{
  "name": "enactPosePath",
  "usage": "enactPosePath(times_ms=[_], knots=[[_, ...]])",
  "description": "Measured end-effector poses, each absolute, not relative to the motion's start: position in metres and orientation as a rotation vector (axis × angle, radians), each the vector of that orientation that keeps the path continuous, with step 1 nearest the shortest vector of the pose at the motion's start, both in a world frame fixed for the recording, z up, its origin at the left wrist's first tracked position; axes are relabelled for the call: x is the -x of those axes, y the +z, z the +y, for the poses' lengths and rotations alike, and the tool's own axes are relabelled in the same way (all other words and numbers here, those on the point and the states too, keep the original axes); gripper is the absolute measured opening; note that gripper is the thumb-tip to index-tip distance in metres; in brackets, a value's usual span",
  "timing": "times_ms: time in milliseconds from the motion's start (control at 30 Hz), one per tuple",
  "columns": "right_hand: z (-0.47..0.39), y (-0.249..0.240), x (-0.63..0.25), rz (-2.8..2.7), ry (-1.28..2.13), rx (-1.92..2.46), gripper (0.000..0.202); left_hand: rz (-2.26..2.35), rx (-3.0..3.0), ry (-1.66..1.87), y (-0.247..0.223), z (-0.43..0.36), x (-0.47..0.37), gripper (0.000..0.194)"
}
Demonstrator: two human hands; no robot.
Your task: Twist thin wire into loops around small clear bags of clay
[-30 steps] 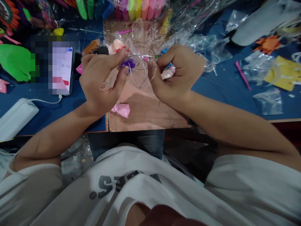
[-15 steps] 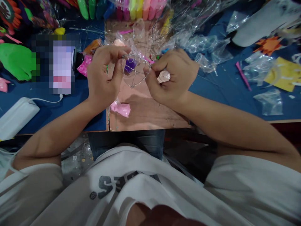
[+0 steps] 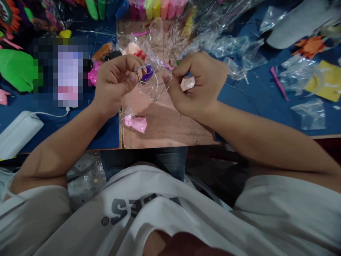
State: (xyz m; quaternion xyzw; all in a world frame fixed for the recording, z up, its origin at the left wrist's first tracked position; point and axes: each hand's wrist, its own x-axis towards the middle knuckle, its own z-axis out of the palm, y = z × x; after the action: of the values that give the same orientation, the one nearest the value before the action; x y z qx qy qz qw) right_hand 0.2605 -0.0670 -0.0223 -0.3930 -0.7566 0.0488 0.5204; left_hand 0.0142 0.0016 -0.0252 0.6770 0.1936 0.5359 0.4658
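Note:
A small frame of thin bent silver wire [image 3: 155, 85] hangs between my two hands above the wooden board [image 3: 170, 131]. My left hand [image 3: 114, 83] pinches its left side between thumb and fingers. On the right side, the thumb and curled forefinger of my right hand [image 3: 198, 83] close on the wire. Behind the wire lies a purple lump [image 3: 147, 73]. A pale pink piece [image 3: 188, 84] shows by my right palm; whether the hand holds it, I cannot tell. Below my left hand rests a pink lump in clear wrap [image 3: 135, 123].
At the left are a phone with a blurred screen [image 3: 68, 76], a white power bank [image 3: 20, 133] and a green shape [image 3: 17, 69]. Clear plastic bags [image 3: 231, 53], an orange spiky piece [image 3: 309, 47] and a pink stick [image 3: 279, 83] lie right. Coloured packs [image 3: 157, 9] line the back.
My left hand has shifted slightly left and its fingers have moved on the wire. The wire frame has turned a little. My right hand keeps its hold.

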Motion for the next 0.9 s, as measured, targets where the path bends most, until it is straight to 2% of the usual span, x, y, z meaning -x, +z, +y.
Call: enactPosePath(times_ms=[100, 233, 333, 467, 633, 733, 800, 867, 900], knots=[[-0.069, -0.018, -0.26, -1.833, 0.053, 0.936, 0.037, 0.463, -1.512, 1.104, -0.016, -0.008, -0.012, 0.048], [-0.073, -0.007, -0.252, -1.755, 0.021, 0.949, 0.041, 0.53, -1.431, 0.952, -0.004, -0.019, -0.008, 0.057], [-0.069, -0.005, -0.247, -1.672, 0.035, 0.872, 0.046, 0.604, -1.51, 1.009, -0.002, -0.02, -0.007, 0.063], [-0.056, -0.015, -0.251, -1.624, 0.099, 0.925, 0.062, 0.612, -1.664, 1.2, -0.008, -0.014, -0.007, 0.069], [-0.061, -0.019, -0.256, -1.691, 0.153, 1.03, 0.053, 0.656, -1.841, 1.322, -0.013, -0.011, -0.004, 0.074], [-0.07, -0.012, -0.252, -1.686, 0.044, 1.043, 0.043, 0.611, -1.97, 1.419, -0.005, -0.023, -0.005, 0.063], [-0.073, -0.01, -0.249, -1.656, -0.055, 0.987, 0.04, 0.664, -2.064, 1.476, 0.006, -0.037, -0.008, 0.047], [-0.072, -0.011, -0.248, -1.646, -0.155, 0.955, 0.039, 0.946, -2.097, 1.466, 0.017, -0.051, -0.011, 0.022], [-0.072, -0.014, -0.249, -1.656, -0.198, 0.952, 0.038, 0.993, -2.139, 1.502, 0.021, -0.056, -0.012, 0.021]])
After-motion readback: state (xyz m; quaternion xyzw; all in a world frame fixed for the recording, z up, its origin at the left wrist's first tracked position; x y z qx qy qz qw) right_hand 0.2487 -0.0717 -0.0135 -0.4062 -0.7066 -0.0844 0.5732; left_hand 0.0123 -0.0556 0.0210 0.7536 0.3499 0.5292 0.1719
